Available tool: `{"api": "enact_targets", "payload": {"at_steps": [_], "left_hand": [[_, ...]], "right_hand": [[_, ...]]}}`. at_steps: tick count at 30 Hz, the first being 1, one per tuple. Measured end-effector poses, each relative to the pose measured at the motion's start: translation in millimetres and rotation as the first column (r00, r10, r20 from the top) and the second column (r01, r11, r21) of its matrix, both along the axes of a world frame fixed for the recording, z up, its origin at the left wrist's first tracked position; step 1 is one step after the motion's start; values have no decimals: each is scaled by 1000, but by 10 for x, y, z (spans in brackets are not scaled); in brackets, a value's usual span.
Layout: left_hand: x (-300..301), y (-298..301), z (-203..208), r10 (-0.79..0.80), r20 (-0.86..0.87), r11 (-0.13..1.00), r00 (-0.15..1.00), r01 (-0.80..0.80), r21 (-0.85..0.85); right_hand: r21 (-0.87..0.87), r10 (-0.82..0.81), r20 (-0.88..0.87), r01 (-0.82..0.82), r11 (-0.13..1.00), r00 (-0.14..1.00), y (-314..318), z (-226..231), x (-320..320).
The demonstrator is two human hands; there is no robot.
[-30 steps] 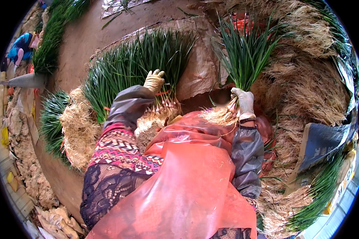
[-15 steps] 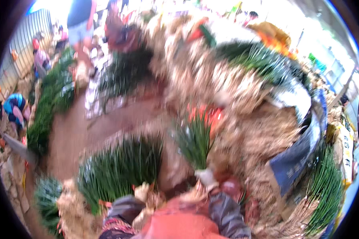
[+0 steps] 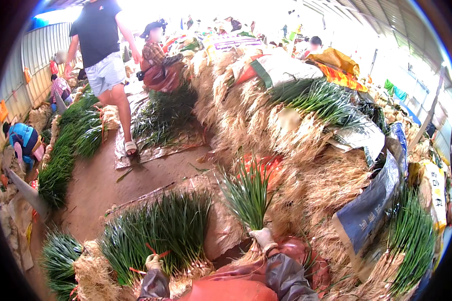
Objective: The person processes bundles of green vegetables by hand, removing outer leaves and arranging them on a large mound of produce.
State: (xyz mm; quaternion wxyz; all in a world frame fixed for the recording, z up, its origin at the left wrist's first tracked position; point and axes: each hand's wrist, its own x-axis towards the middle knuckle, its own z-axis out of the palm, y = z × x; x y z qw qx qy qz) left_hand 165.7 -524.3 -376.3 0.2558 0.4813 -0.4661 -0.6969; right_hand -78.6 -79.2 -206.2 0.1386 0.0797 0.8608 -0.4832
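Observation:
My right hand (image 3: 262, 239), in a pale glove, is closed round the lower stems of a bunch of green onion-like plants (image 3: 246, 198). The leaves stand up and fan out above it; stringy pale roots hang below. Gloved as well, my left hand (image 3: 154, 262) is further left, its fingers closed on what looks like a thin red tie strip (image 3: 159, 252). It is against the near side of a wide row of the same plants (image 3: 158, 226), whose leaves point away from me. A second red strip (image 3: 137, 271) lies just left of that hand.
A heap of dry, root-like tan bundles (image 3: 331, 185) rises on the right, with a blue-and-tan sheet (image 3: 369, 213) draped beside it. More green bunches (image 3: 65, 155) line the left. A person in pale shorts (image 3: 105, 70) walks on the brown floor (image 3: 93, 175); another (image 3: 158, 62) sits behind.
My left hand has moved left along the row, and the red strip now shows at its fingers. My right hand keeps its bunch. The view has tilted upward, and the walking person is nearer.

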Motion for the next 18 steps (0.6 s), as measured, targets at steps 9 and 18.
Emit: {"api": "enact_targets", "payload": {"at_steps": [9,18], "left_hand": [[431,-345,-183,-129,259,983,957,89,161],[-1377,817,1991,-435,-54,883,899,414,-221]], "right_hand": [[13,-59,51,58,998,997,97,-127,43],[613,609,-206,-384,690,766,-152,13,22]]}}
